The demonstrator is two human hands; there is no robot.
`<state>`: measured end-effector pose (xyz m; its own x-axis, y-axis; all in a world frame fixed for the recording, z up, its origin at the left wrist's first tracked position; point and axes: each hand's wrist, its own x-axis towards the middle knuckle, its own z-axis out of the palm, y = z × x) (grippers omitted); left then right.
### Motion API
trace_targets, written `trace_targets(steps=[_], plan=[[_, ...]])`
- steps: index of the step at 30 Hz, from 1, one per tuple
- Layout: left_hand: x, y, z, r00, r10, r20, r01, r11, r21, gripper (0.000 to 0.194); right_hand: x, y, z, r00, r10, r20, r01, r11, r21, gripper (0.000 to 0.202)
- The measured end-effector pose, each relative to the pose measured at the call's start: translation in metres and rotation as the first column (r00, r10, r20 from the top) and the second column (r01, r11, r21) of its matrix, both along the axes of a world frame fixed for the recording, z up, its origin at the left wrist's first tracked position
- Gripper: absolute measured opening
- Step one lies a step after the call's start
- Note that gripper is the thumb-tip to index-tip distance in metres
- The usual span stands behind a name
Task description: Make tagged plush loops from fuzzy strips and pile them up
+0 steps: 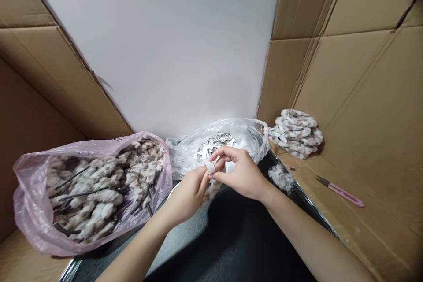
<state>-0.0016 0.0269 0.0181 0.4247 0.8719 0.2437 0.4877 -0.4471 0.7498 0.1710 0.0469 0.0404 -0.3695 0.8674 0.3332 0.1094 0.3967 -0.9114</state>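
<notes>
Over the black work surface, my left hand [190,194] and my right hand [243,172] meet at a small white label [210,167]. Each is closed, with thumb and fingertips pinched at the label. Part of a fluffy white-and-brown piece [211,191] shows beneath my hands; most of it is hidden, and whether the label is joined to it I cannot tell. Just behind my fingers lies a clear plastic bag [246,134] with many loose white labels [211,144] inside.
On the left, an open pink plastic bag [28,207] holds fluffy pieces [99,202] and dark strips. At the right are a stack of fluffy rings [297,134], a tuft of loose fluff [280,177] and pink-handled thread snips [343,194]. Cardboard walls [373,88] enclose the sides.
</notes>
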Motion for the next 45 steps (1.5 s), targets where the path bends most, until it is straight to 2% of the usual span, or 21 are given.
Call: trace_targets(steps=[2,4,7,10,13,16,18,20,22,24,26,28,31,34,39,42,45], plan=[[-0.004,-0.002,0.002,0.998,-0.001,0.055,0.009,0.990,-0.138,0.036,-0.001,-0.001,0.001,0.999,0.021,-0.035,-0.023,0.999,-0.043,0.022],[-0.008,-0.003,0.006,0.989,-0.024,0.148,0.066,0.955,-0.288,0.035,-0.001,-0.005,0.003,0.996,0.050,-0.071,-0.056,0.995,-0.086,0.023],[-0.012,-0.004,0.015,0.938,-0.055,0.341,0.227,0.843,-0.488,0.029,-0.001,-0.010,0.007,0.996,0.064,-0.068,-0.069,0.994,-0.084,0.026],[-0.010,-0.005,0.021,0.859,-0.032,0.511,0.357,0.753,-0.553,0.022,0.000,-0.014,0.010,1.000,-0.003,-0.005,0.003,1.000,0.007,0.026],[-0.006,-0.008,0.024,0.826,0.016,0.563,0.363,0.748,-0.555,0.028,0.001,-0.016,0.011,0.998,-0.037,0.046,0.032,0.993,0.114,0.026],[-0.004,-0.010,0.022,0.836,0.061,0.545,0.295,0.789,-0.540,0.034,0.001,-0.017,0.011,0.997,-0.026,0.073,0.014,0.985,0.172,0.026],[-0.004,-0.010,0.021,0.855,0.082,0.512,0.215,0.843,-0.493,0.036,0.002,-0.016,0.011,0.997,-0.017,0.080,0.003,0.983,0.182,0.025],[-0.006,-0.011,0.021,0.904,0.059,0.423,0.125,0.910,-0.395,0.033,0.005,-0.013,0.012,0.996,0.009,0.087,-0.024,0.984,0.175,0.026],[-0.008,-0.011,0.023,0.958,-0.004,0.286,0.079,0.965,-0.251,0.028,0.012,-0.009,0.015,0.989,0.109,0.101,-0.124,0.980,0.153,0.032],[-0.010,-0.014,0.028,0.991,-0.053,0.120,0.066,0.992,-0.109,0.026,0.022,-0.003,0.017,0.963,0.256,0.081,-0.265,0.953,0.147,0.043],[-0.009,-0.017,0.033,0.996,-0.065,-0.063,0.067,0.997,0.024,0.024,0.031,0.004,0.019,0.946,0.323,-0.017,-0.315,0.932,0.181,0.047],[-0.006,-0.020,0.036,0.968,-0.043,-0.247,0.090,0.979,0.182,0.021,0.035,0.011,0.018,0.950,0.288,-0.118,-0.265,0.947,0.180,0.038],[-0.001,-0.023,0.035,0.901,0.057,-0.430,0.142,0.899,0.415,0.018,0.027,0.016,0.010,0.957,0.283,-0.056,-0.283,0.959,0.009,0.014],[0.002,-0.025,0.031,0.843,0.161,-0.512,0.172,0.823,0.542,0.018,0.011,0.018,-0.001,0.942,0.336,-0.014,-0.334,0.929,-0.158,0.018],[0.000,-0.022,0.028,0.813,0.230,-0.534,0.184,0.770,0.611,0.023,0.001,0.022,-0.014,0.952,0.293,-0.084,-0.303,0.883,-0.359,0.024],[-0.001,-0.020,0.026,0.837,0.245,-0.490,0.171,0.733,0.658,0.021,0.003,0.024,-0.012,0.957,0.287,-0.036,-0.267,0.830,-0.491,0.020],[-0.002,-0.018,0.023,0.869,0.248,-0.429,0.151,0.693,0.705,0.016,0.003,0.022,-0.008,0.952,0.296,-0.078,-0.285,0.766,-0.577,0.015]])
